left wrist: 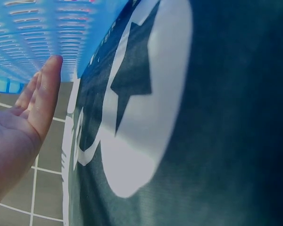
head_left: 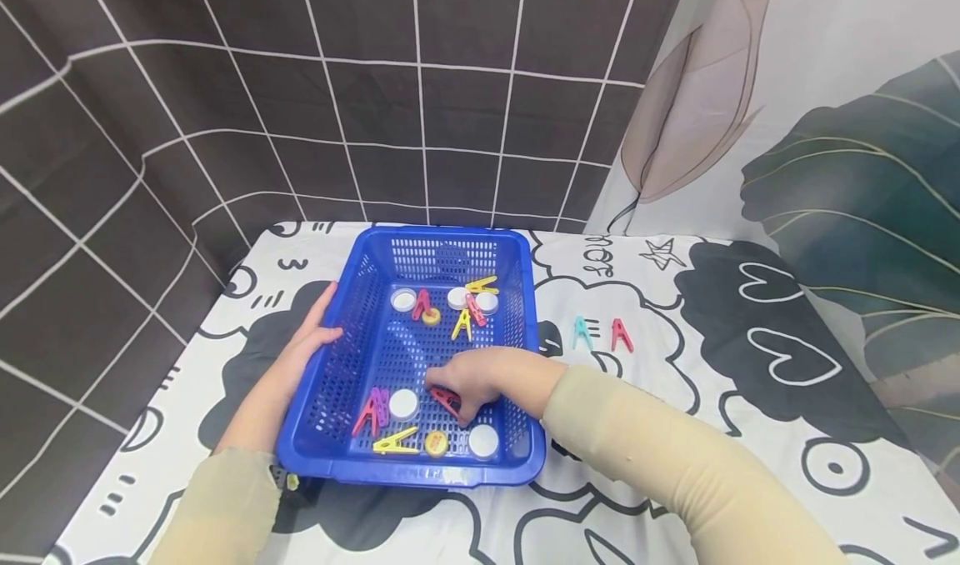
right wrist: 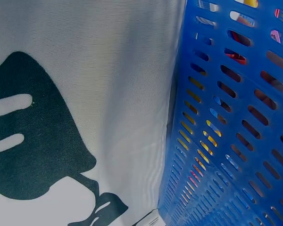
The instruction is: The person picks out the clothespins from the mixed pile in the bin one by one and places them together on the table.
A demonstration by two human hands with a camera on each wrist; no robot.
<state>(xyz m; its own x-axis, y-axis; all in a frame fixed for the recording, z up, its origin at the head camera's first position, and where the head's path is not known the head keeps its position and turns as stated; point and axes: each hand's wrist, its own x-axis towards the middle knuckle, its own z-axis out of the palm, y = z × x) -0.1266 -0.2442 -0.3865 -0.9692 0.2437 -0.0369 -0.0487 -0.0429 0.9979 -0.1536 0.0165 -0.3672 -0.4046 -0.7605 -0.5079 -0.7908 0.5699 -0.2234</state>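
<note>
In the head view my right hand [head_left: 472,382] reaches down into the blue plastic basket [head_left: 360,468], its fingers curled and pinching a red clothespin [head_left: 444,400], partly hidden by the hand. My left hand [head_left: 303,344] rests against the basket's left side with fingers extended; the left wrist view shows those straight fingers [left wrist: 49,84] along the outer wall. Around the right hand lie a white bottle cap [head_left: 403,404], another white cap [head_left: 483,441], a yellow cap [head_left: 436,443], a yellow clothespin [head_left: 396,442], a purple clothespin [head_left: 381,406] and another red clothespin [head_left: 366,415].
Toward the basket's far end are several white caps [head_left: 403,300], a yellow cap [head_left: 431,317], and pink and yellow clothespins [head_left: 462,325]. On the patterned cloth right of the basket lie a teal clothespin [head_left: 581,332] and a red one [head_left: 621,335]. A dark tiled-pattern backdrop [head_left: 375,98] stands behind.
</note>
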